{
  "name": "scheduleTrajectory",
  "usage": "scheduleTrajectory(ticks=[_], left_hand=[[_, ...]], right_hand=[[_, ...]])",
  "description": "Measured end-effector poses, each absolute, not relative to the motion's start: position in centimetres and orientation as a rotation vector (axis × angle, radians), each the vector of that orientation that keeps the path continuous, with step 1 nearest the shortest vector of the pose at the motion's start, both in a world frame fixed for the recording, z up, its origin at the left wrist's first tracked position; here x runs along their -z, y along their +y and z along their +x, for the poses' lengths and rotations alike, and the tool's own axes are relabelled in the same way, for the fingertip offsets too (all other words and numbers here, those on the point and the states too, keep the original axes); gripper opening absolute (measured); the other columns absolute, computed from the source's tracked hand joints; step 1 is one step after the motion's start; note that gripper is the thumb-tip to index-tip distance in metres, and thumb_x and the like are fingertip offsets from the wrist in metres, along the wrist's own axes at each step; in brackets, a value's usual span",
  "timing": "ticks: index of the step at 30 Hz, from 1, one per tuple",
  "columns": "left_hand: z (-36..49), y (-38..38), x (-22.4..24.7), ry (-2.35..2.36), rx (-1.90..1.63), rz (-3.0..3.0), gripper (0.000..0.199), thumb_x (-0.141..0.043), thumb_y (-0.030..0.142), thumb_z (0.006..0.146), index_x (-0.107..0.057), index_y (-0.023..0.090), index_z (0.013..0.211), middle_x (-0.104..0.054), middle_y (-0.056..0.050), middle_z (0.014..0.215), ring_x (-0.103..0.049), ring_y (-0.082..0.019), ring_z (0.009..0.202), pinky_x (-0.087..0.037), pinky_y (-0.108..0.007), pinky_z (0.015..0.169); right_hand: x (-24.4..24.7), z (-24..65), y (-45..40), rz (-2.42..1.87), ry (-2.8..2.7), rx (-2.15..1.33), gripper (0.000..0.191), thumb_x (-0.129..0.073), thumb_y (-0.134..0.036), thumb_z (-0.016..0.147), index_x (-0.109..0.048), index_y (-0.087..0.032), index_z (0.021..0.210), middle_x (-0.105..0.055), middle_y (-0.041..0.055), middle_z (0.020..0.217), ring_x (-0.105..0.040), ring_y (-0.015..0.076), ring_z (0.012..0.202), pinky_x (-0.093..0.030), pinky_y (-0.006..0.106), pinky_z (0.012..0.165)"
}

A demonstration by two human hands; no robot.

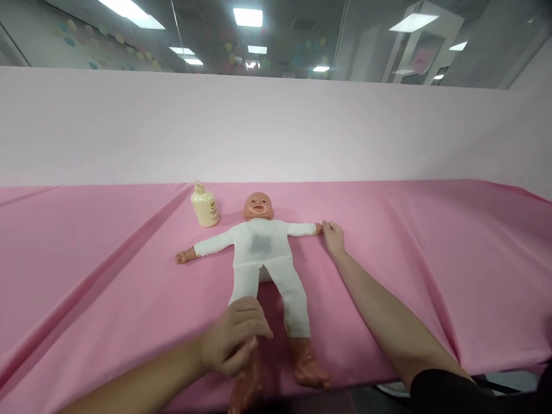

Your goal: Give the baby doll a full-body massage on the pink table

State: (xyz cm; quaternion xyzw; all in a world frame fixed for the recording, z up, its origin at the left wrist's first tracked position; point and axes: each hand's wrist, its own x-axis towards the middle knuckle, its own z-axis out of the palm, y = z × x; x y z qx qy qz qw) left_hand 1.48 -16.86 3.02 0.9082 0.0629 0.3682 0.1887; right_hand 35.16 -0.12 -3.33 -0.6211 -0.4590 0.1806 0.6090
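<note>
A baby doll [245, 244] in a white body suit with a grey patch on its chest lies on its back, head towards the wall. Its arms are spread and its legs point towards me. My right hand [333, 237] pinches the doll's small hand [319, 229] on the right side. Closed around the lower part of the doll's left-side leg is my left hand [236, 336], which covers the ankle; the brown foot [246, 388] shows below it. The other foot [308, 365] lies free on the cloth. Some of my left fingertips are hidden.
A pale yellow pump bottle [204, 206] stands beside the doll's head, to the left. Pink cloth [129, 299] with long folds covers the table. Behind it rises a white wall [276, 126] with glass panels above. The table's front edge is at the bottom right.
</note>
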Motion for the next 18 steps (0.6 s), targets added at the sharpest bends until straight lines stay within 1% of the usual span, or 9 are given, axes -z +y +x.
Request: scheduleTrajectory(ticks=[3,6,8,11,12,13,15,17,18], left_hand=[[1.1,-17.4,-2.2,0.004,-0.757,2.756,0.038,-0.055,0.063,0.078,-0.067,0.028,0.086,-0.061,-0.007,0.07,-0.058,-0.023,0.06,-0.051,-0.04,0.057],[1.2,-17.6,-2.3,-0.19,-0.614,2.826,0.042,-0.064,0.069,0.067,-0.067,0.029,0.077,-0.062,-0.007,0.075,-0.059,-0.022,0.065,-0.052,-0.037,0.059],[1.3,-17.7,-2.5,-0.265,-0.557,2.847,0.044,-0.063,0.071,0.066,-0.065,0.027,0.072,-0.062,-0.006,0.076,-0.059,-0.02,0.066,-0.051,-0.035,0.059],[1.4,-17.7,-2.5,-0.245,-0.606,2.843,0.05,-0.057,0.072,0.071,-0.059,0.023,0.069,-0.061,-0.004,0.07,-0.056,-0.018,0.06,-0.046,-0.034,0.054],[1.4,-17.5,-2.5,-0.214,-0.662,2.834,0.05,-0.054,0.07,0.074,-0.057,0.021,0.069,-0.06,-0.004,0.066,-0.054,-0.017,0.058,-0.044,-0.034,0.053],[1.2,-17.3,-2.5,-0.172,-0.724,2.829,0.047,-0.05,0.066,0.079,-0.055,0.02,0.069,-0.058,-0.004,0.063,-0.052,-0.017,0.056,-0.043,-0.034,0.052],[0.9,-16.7,-2.5,-0.086,-0.829,2.829,0.036,-0.044,0.049,0.088,-0.052,0.019,0.07,-0.056,-0.004,0.06,-0.051,-0.018,0.056,-0.041,-0.034,0.055],[0.4,-16.1,-2.6,-0.001,-0.884,2.83,0.025,-0.038,0.031,0.091,-0.051,0.018,0.074,-0.056,-0.005,0.063,-0.052,-0.019,0.059,-0.042,-0.035,0.059],[0.2,-15.9,-2.7,0.044,-0.9,2.818,0.022,-0.037,0.026,0.091,-0.05,0.018,0.076,-0.057,-0.006,0.064,-0.053,-0.019,0.061,-0.042,-0.035,0.061]], right_hand=[[1.7,33.6,-1.6,-1.411,-1.109,-0.381,0.042,-0.048,-0.046,0.086,-0.031,-0.021,0.056,-0.032,-0.0046,0.056,-0.031,0.0116,0.056,-0.027,0.026,0.053],[-0.8,30.1,-4.9,-1.299,-1.245,-0.35,0.041,-0.043,-0.045,0.091,-0.035,-0.021,0.059,-0.036,-0.0037,0.058,-0.034,0.0119,0.057,-0.031,0.026,0.057],[-2.4,27.2,-8.1,-1.205,-1.374,-0.398,0.04,-0.041,-0.042,0.093,-0.038,-0.02,0.06,-0.041,-0.0025,0.06,-0.039,0.0122,0.059,-0.035,0.026,0.061],[-4.0,23.2,-13.3,-0.964,-1.759,-0.74,0.033,-0.038,-0.035,0.095,-0.048,-0.019,0.068,-0.051,0.0003,0.068,-0.047,0.0131,0.064,-0.039,0.026,0.062],[-4.3,22.3,-14.8,-0.877,-1.877,-0.813,0.032,-0.037,-0.032,0.096,-0.05,-0.019,0.071,-0.054,0.0009,0.071,-0.05,0.0132,0.066,-0.041,0.027,0.064],[-4.5,21.6,-16.0,-0.788,-1.968,-0.809,0.033,-0.034,-0.03,0.097,-0.051,-0.019,0.072,-0.055,0.0012,0.071,-0.051,0.013,0.067,-0.042,0.027,0.065],[-4.7,20.8,-17.6,-0.561,-2.174,-0.638,0.03,-0.036,-0.029,0.097,-0.052,-0.019,0.074,-0.057,0.0006,0.07,-0.051,0.013,0.068,-0.043,0.03,0.074],[-4.6,20.5,-18.4,-0.34,-2.364,-0.431,0.027,-0.042,-0.034,0.095,-0.052,-0.019,0.075,-0.058,-0.0002,0.068,-0.05,0.0128,0.067,-0.043,0.032,0.079],[-4.4,20.4,-18.6,-0.258,-2.439,-0.369,0.027,-0.046,-0.038,0.094,-0.053,-0.019,0.077,-0.059,-0.0003,0.07,-0.05,0.0128,0.067,-0.042,0.032,0.08]])
